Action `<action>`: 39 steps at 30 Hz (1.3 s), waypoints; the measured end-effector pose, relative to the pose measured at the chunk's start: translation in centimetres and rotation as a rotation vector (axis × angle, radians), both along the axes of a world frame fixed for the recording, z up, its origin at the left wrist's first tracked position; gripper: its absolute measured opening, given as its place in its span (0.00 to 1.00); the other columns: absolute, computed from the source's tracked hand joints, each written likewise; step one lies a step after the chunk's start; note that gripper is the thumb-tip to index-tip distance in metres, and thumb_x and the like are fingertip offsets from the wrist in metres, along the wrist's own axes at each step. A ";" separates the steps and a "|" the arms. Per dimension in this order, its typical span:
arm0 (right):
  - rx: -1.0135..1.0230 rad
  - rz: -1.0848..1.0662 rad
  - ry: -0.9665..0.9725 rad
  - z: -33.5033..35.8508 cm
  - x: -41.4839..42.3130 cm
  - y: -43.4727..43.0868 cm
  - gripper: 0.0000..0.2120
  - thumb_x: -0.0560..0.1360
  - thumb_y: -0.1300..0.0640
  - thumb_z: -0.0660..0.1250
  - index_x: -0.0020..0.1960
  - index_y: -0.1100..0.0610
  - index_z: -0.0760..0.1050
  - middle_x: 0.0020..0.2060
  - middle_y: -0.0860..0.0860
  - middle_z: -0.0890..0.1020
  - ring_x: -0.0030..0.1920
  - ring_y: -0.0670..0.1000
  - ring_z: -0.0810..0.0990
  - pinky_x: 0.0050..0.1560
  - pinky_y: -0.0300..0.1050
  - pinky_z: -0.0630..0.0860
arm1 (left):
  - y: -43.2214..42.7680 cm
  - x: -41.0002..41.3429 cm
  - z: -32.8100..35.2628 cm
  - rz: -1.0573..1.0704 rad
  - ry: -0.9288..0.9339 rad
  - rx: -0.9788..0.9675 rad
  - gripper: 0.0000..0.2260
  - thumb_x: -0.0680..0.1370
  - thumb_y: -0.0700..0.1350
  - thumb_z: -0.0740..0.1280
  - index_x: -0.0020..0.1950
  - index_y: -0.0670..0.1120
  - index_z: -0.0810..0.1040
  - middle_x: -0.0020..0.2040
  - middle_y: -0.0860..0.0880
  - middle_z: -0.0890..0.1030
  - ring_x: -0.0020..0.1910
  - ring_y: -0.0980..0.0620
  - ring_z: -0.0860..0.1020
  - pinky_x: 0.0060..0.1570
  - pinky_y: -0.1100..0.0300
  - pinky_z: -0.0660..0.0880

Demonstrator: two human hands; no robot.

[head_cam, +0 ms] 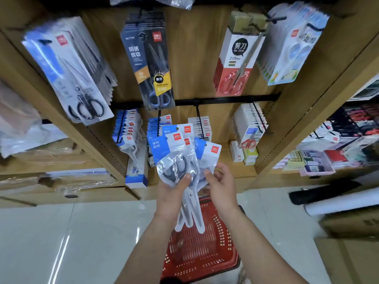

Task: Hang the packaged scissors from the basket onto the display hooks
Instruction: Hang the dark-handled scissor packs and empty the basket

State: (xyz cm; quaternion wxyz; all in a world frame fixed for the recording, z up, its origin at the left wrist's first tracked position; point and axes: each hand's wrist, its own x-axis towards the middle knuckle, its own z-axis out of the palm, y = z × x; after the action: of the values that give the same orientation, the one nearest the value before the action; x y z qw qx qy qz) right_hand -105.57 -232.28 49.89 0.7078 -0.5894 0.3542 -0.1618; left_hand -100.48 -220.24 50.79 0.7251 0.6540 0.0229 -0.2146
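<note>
**A:** Which step is in hand now?

**B:** The packs (178, 160) are out of the basket (205, 242) but none of these is on a hook yet. Both hands hold them spread like a fan, above the basket and in front of the lower row of hooks.

**A:** How does each hand lie?

**B:** The left hand (172, 191) grips the bundle from below, with its thumb pressed on the front pack. Its other fingers are hidden behind. The right hand (222, 182) comes from the right side with curled fingers on the edge of the fan. It seems to pinch the rightmost pack. Both forearms reach forward and the palms turn toward each other.

**A:** What does the next move call for?

**B:** I think one pack must be separated from the fan. Then its top must be lifted to the tip of a hook and slid on. Similar blue packs hang on the hook (159, 121) just behind, so I judge this is the place. The plastic looks slippery, so the left hand should keep the others firm.
</note>
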 end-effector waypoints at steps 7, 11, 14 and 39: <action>-0.006 0.002 -0.041 0.6 0.8 0.5 0.09 0.82 0.57 0.66 0.58 0.45 0.78 0.53 0.51 0.86 0.56 0.58 0.85 0.60 0.67 0.80 | 0.8 0.8 1.5 -0.004 0.028 0.002 0.17 0.77 0.38 0.75 0.65 0.49 0.82 0.57 0.50 0.87 0.59 0.49 0.85 0.64 0.46 0.78; -0.025 -0.048 -0.049 1.1 0.9 0.2 0.08 0.83 0.54 0.65 0.61 0.46 0.77 0.55 0.50 0.85 0.57 0.55 0.84 0.59 0.61 0.81 | 1.7 1.6 1.6 0.078 0.043 0.014 0.19 0.76 0.41 0.77 0.66 0.50 0.81 0.57 0.52 0.87 0.58 0.52 0.85 0.62 0.52 0.79; -0.051 -0.039 -0.041 1.6 1.0 -0.5 0.09 0.84 0.55 0.64 0.64 0.51 0.77 0.54 0.49 0.85 0.54 0.51 0.85 0.54 0.50 0.81 | 3.2 2.3 1.7 0.084 0.025 0.025 0.18 0.77 0.40 0.76 0.66 0.52 0.81 0.58 0.55 0.87 0.58 0.57 0.84 0.63 0.56 0.77; -0.323 0.424 -0.260 12.7 14.9 11.0 0.26 0.85 0.65 0.59 0.76 0.40 0.66 0.62 0.49 0.83 0.57 0.46 0.84 0.52 0.44 0.81 | 18.5 6.8 7.8 0.309 -0.046 0.045 0.10 0.86 0.50 0.62 0.58 0.52 0.82 0.48 0.50 0.88 0.48 0.47 0.86 0.48 0.50 0.82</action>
State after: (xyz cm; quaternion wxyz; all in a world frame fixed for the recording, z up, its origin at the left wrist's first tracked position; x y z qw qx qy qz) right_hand -90.69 -221.32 62.63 0.6624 -0.7295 0.0991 -0.1387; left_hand -93.65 -201.69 58.58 0.7350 0.6634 0.1115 -0.0850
